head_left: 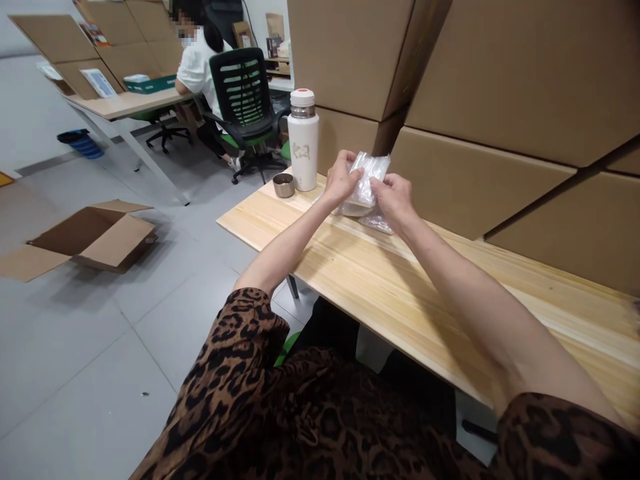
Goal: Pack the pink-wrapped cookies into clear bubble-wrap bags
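Between my two hands is a bundle of clear plastic bags [369, 172], raised a little above the table. My left hand [343, 179] grips its left side, thumb on the near face. On the right side, my right hand [395, 199] pinches the plastic between thumb and fingers. More clear plastic [377, 221] lies on the wooden table [350, 260] just beneath my hands. A white thermos flask [303, 147] stands upright to the left of my left hand, and a small metal cup [284, 186] sits beside its base.
Large cardboard boxes [480, 180] are stacked along the table's far side. An open carton [95, 237] lies on the floor at left. Beyond it, a person in a white top [200, 67] sits at another desk [125, 103], near a black office chair [244, 100].
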Motion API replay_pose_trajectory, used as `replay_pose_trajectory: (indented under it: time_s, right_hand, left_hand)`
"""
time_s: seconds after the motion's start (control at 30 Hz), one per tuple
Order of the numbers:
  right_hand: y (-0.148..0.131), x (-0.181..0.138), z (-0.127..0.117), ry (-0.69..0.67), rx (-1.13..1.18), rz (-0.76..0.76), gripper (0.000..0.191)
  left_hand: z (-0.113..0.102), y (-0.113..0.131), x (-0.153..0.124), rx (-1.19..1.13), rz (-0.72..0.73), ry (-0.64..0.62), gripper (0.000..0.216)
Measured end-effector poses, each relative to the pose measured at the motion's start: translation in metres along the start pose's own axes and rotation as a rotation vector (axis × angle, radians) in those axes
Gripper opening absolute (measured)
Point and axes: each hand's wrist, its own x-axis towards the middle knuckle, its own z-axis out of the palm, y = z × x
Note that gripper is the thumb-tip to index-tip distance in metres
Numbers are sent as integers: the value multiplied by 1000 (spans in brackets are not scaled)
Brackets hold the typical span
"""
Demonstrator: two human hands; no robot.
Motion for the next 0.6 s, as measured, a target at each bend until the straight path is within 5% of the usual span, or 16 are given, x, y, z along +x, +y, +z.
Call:
replay_pose_trajectory:
  time_s: [0.1,0.2,0.37,0.6]
  right_hand:
    - [16,13,-3,17,-250,-46,18]
    - [35,20,-10,55,-411,-117,42]
    - [52,23,-15,-143,-586,-315,35]
    - [59,20,-19,-249,-668,-261,43]
  left_hand:
    - [12,0,2,160,-86,-97,32]
    - [29,-1,-1,354,-102,-157,32]
    - [45,-10,-3,484,112,-137,26]
    - [46,-22,-10,373,244,-447,57]
